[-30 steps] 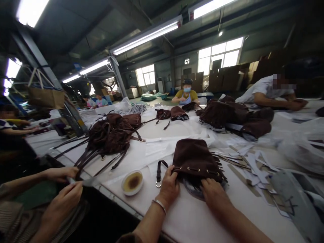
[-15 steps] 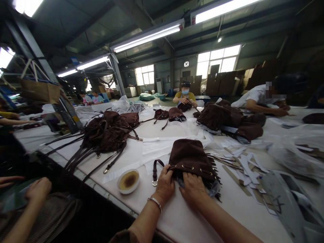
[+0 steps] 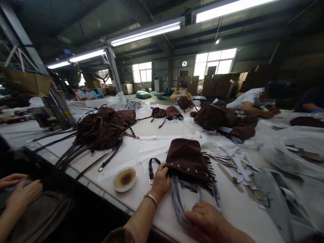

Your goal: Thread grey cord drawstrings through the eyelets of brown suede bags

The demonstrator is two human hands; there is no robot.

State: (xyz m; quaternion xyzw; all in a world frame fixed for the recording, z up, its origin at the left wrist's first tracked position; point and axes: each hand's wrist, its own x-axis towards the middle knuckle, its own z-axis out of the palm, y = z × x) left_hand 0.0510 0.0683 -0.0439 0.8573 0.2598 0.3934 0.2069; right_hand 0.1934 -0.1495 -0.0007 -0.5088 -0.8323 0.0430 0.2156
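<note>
Head view: my left hand [image 3: 162, 182] grips the near-left edge of the bag [image 3: 186, 157]; my right hand [image 3: 206, 216], blurred and apart from it, is closed on grey film [image 3: 178, 199] trailing from the bag. I'd judge the bag light, soft and limp, best held by the rim at its eyelets [image 3: 197, 171]; the film seems thin and slippery. The bag lies on the table [image 3: 240, 211], with a dish [image 3: 124, 179] to its left, scraps [image 3: 243, 168] to its right and a heap [image 3: 101, 131] beyond, leftward.
</note>
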